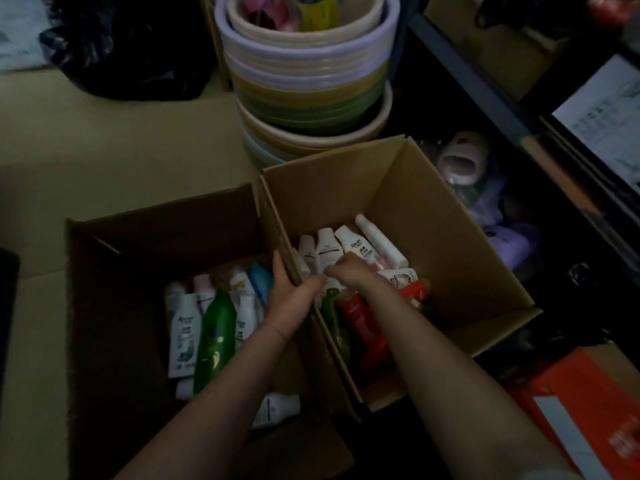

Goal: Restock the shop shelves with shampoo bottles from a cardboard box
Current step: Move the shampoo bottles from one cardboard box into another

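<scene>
I judge restocking barely begun: both cardboard boxes [433,237] are full of shampoo bottles [329,252]. My left hand [291,299] grips the box edge; my right hand [349,270] curls onto bottles beneath, grasp unclear.

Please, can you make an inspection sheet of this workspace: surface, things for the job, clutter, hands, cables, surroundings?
Surface: pale floor, dim light.
Job's things: two open cardboard boxes side by side; left box holds white bottles, a green bottle and a blue one; right box holds white bottles and red bottles.
Clutter: stack of plastic basins behind the boxes; black bag far left; orange box near right.
Hands: left hand grips the wall between the boxes; right hand reaches among the white bottles, grip unclear.
Cables: nothing seen.
Surroundings: dark shelf on the right with purple goods below.
</scene>
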